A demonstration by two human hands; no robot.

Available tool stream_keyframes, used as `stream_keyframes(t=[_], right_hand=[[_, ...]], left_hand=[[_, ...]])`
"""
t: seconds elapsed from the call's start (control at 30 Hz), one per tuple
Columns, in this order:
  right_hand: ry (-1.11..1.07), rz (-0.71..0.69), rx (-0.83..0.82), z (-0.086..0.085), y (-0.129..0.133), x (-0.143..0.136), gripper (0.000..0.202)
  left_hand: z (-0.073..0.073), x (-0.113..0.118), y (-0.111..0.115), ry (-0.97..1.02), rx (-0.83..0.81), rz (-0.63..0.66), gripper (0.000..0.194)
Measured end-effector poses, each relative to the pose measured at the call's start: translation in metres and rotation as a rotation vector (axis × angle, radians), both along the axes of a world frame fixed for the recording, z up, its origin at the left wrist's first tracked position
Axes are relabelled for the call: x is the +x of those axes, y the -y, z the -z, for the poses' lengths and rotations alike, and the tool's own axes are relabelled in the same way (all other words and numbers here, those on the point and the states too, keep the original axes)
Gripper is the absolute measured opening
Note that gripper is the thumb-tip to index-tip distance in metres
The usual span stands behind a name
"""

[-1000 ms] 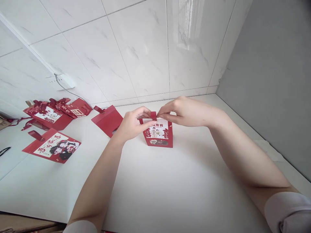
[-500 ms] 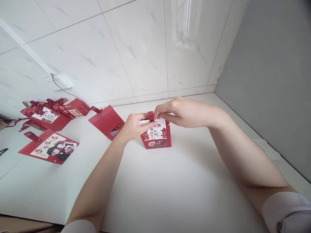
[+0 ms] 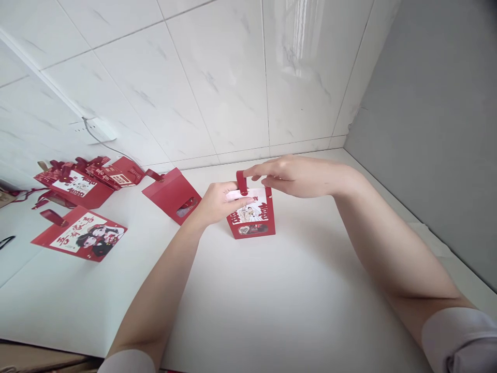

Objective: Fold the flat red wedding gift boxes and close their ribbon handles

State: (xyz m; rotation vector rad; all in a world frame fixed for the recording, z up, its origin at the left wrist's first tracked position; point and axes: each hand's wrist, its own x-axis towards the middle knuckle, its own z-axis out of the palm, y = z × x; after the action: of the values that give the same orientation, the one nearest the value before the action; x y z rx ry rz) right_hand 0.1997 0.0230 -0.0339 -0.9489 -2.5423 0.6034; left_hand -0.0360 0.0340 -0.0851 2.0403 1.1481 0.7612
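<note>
A small red gift box (image 3: pixel 254 229) with a wedding-couple print and a clear window stands upright on the white table. My left hand (image 3: pixel 221 203) pinches its top edge, thumb on the front face and the other fingers behind, mostly hidden. From the top rises a dark red ribbon loop (image 3: pixel 241 182). Just right of that loop is my right hand (image 3: pixel 295 176), its fingers stretched out and the thumb apart. Its index fingertip is at the loop; whether it touches, I cannot tell.
A plain-backed red gift box (image 3: pixel 169 194) stands left of my left hand. Further left is a box with a cartoon couple (image 3: pixel 91 235), and behind it several more red boxes (image 3: pixel 87 178) crowd together. A cable runs from a wall socket (image 3: pixel 95 130). Tiled wall behind, grey panel (image 3: pixel 435 134) at right.
The right hand's fingers have opened from a closer pinch beside the ribbon. The ribbon loop now stands taller above the box top. The left hand keeps its hold.
</note>
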Motion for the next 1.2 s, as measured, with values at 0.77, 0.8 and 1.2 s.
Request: stream_keyframes(t=[0.77, 0.8, 1.2], right_hand=[[-0.203, 0.144, -0.145, 0.017, -0.021, -0.005, 0.029], [-0.253, 0.157, -0.168, 0.024, -0.030, -0.006, 0.029], [-0.959, 0.438, -0.494, 0.169, -0.078, -0.074, 0.054]], left_hand=[[0.044, 0.019, -0.006, 0.298, 0.543, -0.325, 0.025], [0.055, 0.020, -0.009, 0.391, 0.542, -0.401, 0.033], [0.117, -0.012, -0.062, 0.488, -0.046, -0.415, 0.058]])
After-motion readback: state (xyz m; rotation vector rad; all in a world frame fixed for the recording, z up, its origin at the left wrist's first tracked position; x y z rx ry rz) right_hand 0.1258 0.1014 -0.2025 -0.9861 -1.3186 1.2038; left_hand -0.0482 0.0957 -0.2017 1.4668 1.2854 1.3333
